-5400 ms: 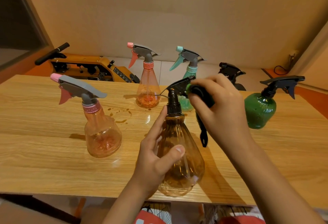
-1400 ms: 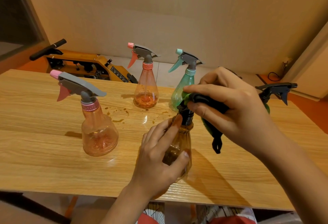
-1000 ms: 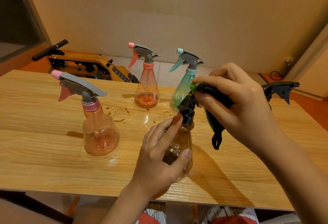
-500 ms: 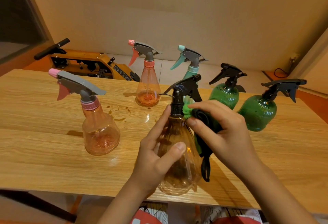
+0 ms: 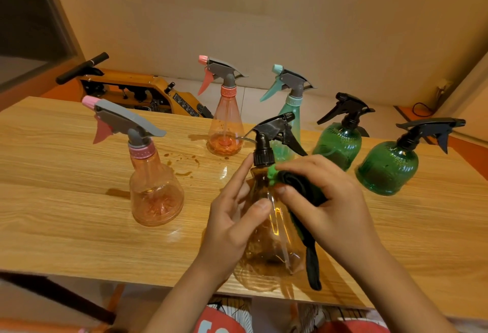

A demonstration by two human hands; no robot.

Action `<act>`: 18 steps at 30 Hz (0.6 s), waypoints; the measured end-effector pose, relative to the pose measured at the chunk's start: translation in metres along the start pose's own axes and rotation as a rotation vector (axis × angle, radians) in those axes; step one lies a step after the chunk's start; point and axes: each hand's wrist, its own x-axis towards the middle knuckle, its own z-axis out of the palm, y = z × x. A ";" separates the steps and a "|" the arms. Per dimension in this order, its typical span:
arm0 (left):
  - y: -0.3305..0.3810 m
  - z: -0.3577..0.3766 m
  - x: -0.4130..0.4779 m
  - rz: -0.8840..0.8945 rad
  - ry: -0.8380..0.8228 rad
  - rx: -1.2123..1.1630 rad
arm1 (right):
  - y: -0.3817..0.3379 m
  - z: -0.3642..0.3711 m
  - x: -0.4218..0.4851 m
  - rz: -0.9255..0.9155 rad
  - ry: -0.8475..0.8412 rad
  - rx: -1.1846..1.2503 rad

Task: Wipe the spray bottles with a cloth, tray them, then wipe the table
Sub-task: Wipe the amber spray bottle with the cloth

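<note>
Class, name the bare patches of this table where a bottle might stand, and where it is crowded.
Free: the table left of the near pink bottle, and its near-right edge before the rightmost green bottle. Crowded: round the teal bottle and the held amber bottle.

A yellow machine [image 5: 158, 95] is sitting beyond the far edge of the table [image 5: 66, 200], its black handle [image 5: 81, 68] sticking out up and to the left; a plain beige wall [image 5: 264, 15] is rising behind it; a dark glazed panel [image 5: 23, 15] is filling the upper left corner; a dark cable [image 5: 422, 110] is curling over orange floor [image 5: 402, 114] at the right; red printed fabric [image 5: 219, 322] is showing below the table's near edge.
</note>
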 end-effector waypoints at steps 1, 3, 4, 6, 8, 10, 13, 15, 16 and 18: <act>-0.001 0.001 0.000 -0.011 -0.010 0.009 | 0.000 0.000 0.001 0.037 0.041 0.009; -0.001 0.003 0.000 -0.020 -0.016 0.006 | -0.002 0.000 0.005 0.101 0.077 0.028; -0.001 0.002 0.000 -0.017 -0.007 -0.003 | -0.003 -0.001 0.006 0.112 0.058 0.026; -0.002 -0.001 0.001 -0.006 0.032 -0.022 | -0.006 -0.002 0.003 0.099 -0.023 0.028; -0.003 -0.004 0.001 -0.012 0.044 -0.041 | -0.010 -0.005 0.001 0.097 -0.093 0.046; -0.003 -0.003 0.001 -0.021 0.032 -0.059 | -0.011 -0.008 0.003 0.106 -0.092 0.035; -0.002 0.000 0.001 -0.012 0.014 -0.054 | -0.008 -0.006 0.011 0.131 -0.001 -0.001; -0.003 -0.001 0.001 -0.006 0.029 -0.050 | -0.009 -0.004 0.009 0.138 -0.013 -0.006; -0.003 -0.003 0.002 -0.004 0.043 -0.051 | -0.009 -0.004 0.006 0.138 -0.044 0.002; -0.003 -0.005 0.001 0.000 0.059 -0.062 | -0.010 -0.008 -0.002 0.136 -0.119 0.034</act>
